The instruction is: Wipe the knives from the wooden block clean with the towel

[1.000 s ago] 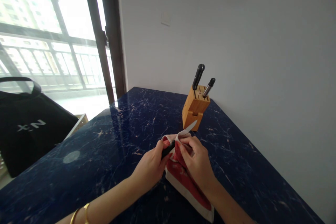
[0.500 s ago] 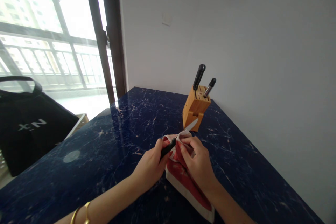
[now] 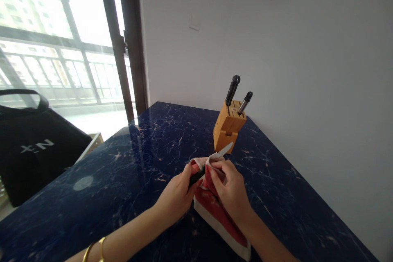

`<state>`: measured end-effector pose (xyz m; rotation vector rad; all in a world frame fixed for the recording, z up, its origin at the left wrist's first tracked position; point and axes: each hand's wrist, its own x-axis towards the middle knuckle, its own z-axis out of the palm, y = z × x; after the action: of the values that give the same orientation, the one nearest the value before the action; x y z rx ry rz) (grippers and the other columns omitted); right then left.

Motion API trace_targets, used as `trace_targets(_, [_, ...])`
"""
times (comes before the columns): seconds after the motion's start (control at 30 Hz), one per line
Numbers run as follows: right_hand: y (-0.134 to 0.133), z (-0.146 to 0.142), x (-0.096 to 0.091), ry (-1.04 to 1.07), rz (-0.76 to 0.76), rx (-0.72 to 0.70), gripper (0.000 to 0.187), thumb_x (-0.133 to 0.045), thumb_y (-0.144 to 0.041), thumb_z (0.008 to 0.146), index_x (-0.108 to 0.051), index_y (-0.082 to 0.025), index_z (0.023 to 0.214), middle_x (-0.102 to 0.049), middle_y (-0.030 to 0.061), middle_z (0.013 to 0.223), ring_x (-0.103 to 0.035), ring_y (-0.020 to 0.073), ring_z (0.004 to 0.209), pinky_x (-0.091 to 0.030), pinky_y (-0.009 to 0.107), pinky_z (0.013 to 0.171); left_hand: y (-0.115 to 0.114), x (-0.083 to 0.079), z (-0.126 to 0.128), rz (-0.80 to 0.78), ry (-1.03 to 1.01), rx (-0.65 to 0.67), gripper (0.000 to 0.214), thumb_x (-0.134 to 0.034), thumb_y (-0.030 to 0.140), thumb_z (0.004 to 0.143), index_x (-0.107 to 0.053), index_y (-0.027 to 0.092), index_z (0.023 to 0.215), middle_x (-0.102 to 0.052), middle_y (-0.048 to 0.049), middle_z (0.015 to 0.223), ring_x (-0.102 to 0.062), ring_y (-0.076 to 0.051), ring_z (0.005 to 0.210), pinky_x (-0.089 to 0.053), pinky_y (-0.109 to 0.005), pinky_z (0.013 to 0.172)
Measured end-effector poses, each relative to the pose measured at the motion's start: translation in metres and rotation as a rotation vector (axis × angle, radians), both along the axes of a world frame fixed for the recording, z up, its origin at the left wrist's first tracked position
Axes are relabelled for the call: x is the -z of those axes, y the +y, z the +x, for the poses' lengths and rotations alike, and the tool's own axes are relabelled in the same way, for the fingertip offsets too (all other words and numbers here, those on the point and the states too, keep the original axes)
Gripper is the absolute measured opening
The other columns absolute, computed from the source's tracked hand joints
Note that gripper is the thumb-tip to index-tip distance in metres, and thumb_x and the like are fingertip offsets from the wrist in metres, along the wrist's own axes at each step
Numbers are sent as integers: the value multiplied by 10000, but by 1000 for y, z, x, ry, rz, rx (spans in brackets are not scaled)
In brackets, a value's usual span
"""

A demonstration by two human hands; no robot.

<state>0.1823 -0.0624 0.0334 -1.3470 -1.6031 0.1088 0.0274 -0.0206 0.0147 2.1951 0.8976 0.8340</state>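
My left hand (image 3: 176, 192) is closed around the black handle of a knife (image 3: 226, 149), whose blade points away and to the right. A red and white cloth (image 3: 211, 208) is folded over the middle of the blade, and only the tip end shows beyond it. My right hand (image 3: 231, 188) pinches the cloth around the blade. The cloth's lower part hangs toward me, below my right hand. Just past the blade tip stands a wooden knife block (image 3: 230, 123) with two handles sticking out of its top.
The dark blue marbled table (image 3: 123, 176) runs back to a pale wall (image 3: 276, 49). A black bag (image 3: 39, 147) sits off the table's left side, near a bright window (image 3: 61, 49). A pale round mark (image 3: 83, 183) shows on the tabletop at left.
The knife has shifted slightly, its tip now a little lower and farther right. Both hands keep nearly the same place, and the block stands as before.
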Motion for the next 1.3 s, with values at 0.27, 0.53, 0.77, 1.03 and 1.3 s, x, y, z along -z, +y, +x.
trace_targets(0.27, [-1,0,-1,12,-10,11,88,-493,-160,802,-563,-205,830,-573,17,827,-555,148,800,-443,271,736,2,-5,0,-29,-31,-63,59,-415,249,840,-407,214,886,-621,-40,917,-596,-181,832,-414,-236,653])
trace_targets(0.53, [-1,1,0,9,-5,10,91,-490,-179,808,-569,-205,845,-574,23,840,-557,153,807,-440,278,748,1,-3,0,-24,-32,-41,72,-414,238,842,-406,213,910,-611,-46,938,-585,-182,858,-414,-242,675])
trace_targets(0.77, [-2,1,-1,7,9,8,87,-495,-179,806,-565,-210,846,-582,17,851,-556,150,825,-435,277,761,-1,-5,0,-30,-34,-35,70,-405,242,844,-408,217,909,-611,-32,893,-590,-175,815,-415,-241,649])
trace_targets(1.03, [-2,-1,-3,4,23,23,86,-492,-196,805,-572,-210,831,-590,20,827,-565,156,803,-447,285,743,-1,-6,1,-36,-27,-31,59,-405,249,844,-402,219,894,-611,-33,886,-589,-179,822,-420,-258,677])
trace_targets(1.3, [-3,-2,-3,-5,20,34,91,-484,-199,811,-570,-216,835,-592,25,823,-564,164,795,-453,296,732,-1,-6,1,-37,-28,-56,50,-406,232,841,-400,218,889,-613,-29,899,-589,-176,838,-420,-254,679])
